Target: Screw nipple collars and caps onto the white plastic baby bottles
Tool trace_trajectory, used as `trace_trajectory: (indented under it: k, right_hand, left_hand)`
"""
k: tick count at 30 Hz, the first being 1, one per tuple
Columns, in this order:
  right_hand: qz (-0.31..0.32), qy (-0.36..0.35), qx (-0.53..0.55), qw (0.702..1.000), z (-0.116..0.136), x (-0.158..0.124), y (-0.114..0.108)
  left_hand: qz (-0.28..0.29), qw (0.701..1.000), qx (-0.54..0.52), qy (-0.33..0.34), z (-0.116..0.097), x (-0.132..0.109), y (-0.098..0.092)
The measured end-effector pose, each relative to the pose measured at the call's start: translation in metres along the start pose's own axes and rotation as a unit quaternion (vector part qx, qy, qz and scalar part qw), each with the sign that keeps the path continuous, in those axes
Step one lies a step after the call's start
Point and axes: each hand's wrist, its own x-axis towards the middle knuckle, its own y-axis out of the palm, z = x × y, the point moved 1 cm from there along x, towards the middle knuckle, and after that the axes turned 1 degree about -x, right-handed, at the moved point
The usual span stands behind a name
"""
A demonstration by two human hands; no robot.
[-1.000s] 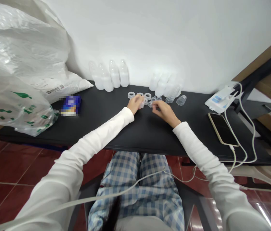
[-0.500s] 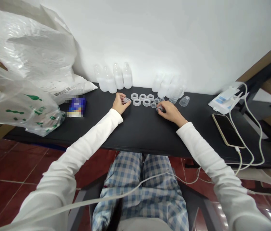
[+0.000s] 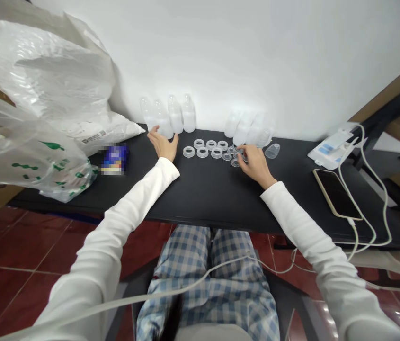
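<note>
1. Left hand (image 3: 162,147) is open, fingers spread and reaching up to the base of the clear plastic bottles (image 3: 164,121) standing in a row against the wall. Nothing in it, as far as I can see.
2. Those bottles look light and thin-walled, so I'd guess they'd tip easily. I'd take one around the body, not by the narrow top.
3. Right hand (image 3: 255,164) is narrowed, fingers bunched over the small clear discs (image 3: 227,156) on the black table (image 3: 214,201). Can't tell if it's actually holding one.
4. The discs look thin, stiff and probably slippery, so pinch them by the edge.
5. Just left of them sit two rows of clear rings (image 3: 202,152), likely softer and easy to grip by the rim.
6. Off to the right of the discs, there's a clear cup (image 3: 272,150) lying on its side.
</note>
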Motion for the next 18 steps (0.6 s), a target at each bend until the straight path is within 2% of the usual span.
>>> trace_trajectory:
  k: [3,8,12,18]
  right_hand:
    - [-0.022,-0.001,0.019,1.0,0.0,0.0,0.002]
    - [-0.05,0.01,0.064,0.997,-0.003,-0.001,0.006]
    - [-0.063,0.021,0.081,0.994,-0.005,-0.002,0.008]
    - [-0.061,0.043,0.104,0.992,-0.004,-0.002,0.008]
  left_hand:
    - [-0.044,0.995,0.041,-0.08,-0.004,0.014,0.002]
    - [-0.011,0.978,0.108,-0.177,-0.013,0.019,0.005]
    - [0.005,0.971,0.14,-0.193,-0.014,0.02,0.004]
    - [0.035,0.974,0.125,-0.184,-0.011,0.023,0.004]
